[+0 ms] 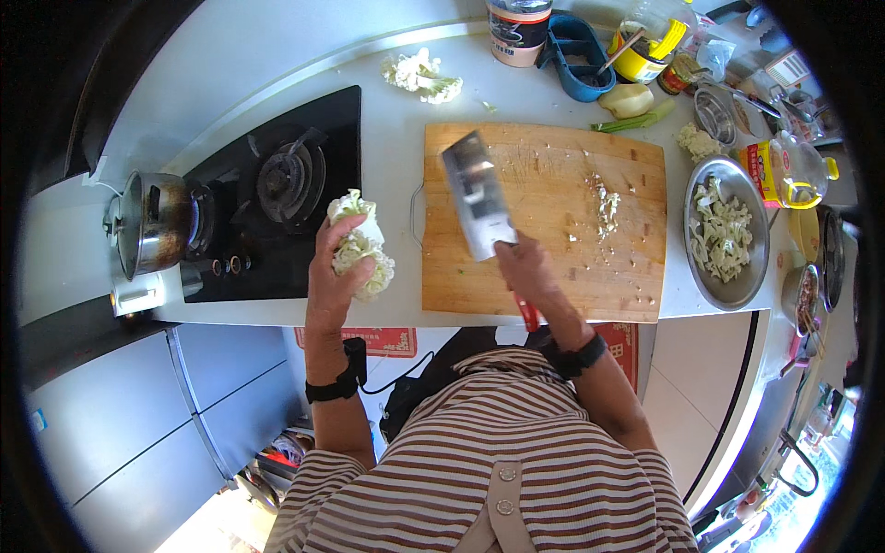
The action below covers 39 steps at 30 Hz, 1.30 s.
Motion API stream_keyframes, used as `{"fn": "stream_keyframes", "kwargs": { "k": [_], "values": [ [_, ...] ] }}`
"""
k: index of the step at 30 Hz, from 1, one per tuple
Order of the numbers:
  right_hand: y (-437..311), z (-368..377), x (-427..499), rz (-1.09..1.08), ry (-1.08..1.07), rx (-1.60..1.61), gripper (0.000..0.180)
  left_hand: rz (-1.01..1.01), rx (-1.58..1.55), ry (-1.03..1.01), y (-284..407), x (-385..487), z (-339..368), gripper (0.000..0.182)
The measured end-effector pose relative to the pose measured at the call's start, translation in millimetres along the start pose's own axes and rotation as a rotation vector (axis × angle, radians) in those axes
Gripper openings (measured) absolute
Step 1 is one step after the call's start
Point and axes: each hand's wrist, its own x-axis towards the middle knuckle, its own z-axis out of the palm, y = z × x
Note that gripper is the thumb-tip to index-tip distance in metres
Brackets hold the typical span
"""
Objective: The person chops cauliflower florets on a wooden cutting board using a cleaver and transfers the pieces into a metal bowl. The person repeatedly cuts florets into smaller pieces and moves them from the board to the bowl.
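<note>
My left hand grips a chunk of cauliflower over the counter between the stove and the board. A cleaver with a red handle is in my right hand, its broad blade above the left part of a wooden cutting board. White cauliflower crumbs lie scattered on the board's right half. To the right of the board, a steel bowl holds cut cauliflower florets. More cauliflower lies on the counter behind the board.
At left, a steel pot stands on a lit burner of the black gas stove. Behind the board are a tub, a blue divided container, a peeled potato-like vegetable and a green stalk. An oil bottle stands beyond the bowl.
</note>
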Motion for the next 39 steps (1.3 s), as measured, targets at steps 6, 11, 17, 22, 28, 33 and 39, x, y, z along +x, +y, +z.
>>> {"fn": "stream_keyframes", "kwargs": {
  "k": [6, 11, 17, 22, 28, 33, 39],
  "values": [
    [14, -68, -36, 0.169, 0.231, 0.117, 0.025, 0.04, -0.032, -0.098, -12, 12, 13, 0.055],
    [7, -71, -61, 0.118, 0.324, 0.283, 0.027, 0.128, 0.038, -0.123, -15, 17, 17, 0.055],
    [-14, 10, 3, -0.008, 0.038, 0.294, 0.023, 0.305, 0.289, -0.164, -4, 24, 30, 0.057],
    [-20, 42, 52, 0.033, 0.131, 0.294, 0.031, 0.404, 0.424, -0.249, 2, 40, 50, 0.057],
    [2, -14, 35, 0.104, 0.378, 0.24, 0.03, 0.473, 0.575, -0.288, -9, 76, 83, 0.056],
    [20, -62, -14, 0.113, 0.534, 0.599, 0.021, 0.337, 0.654, -0.348, -12, 95, 107, 0.06],
    [30, -80, -87, 0.135, 0.441, 0.182, 0.028, 0.332, 0.923, -0.323, -18, 106, 125, 0.069]
  ]
}}
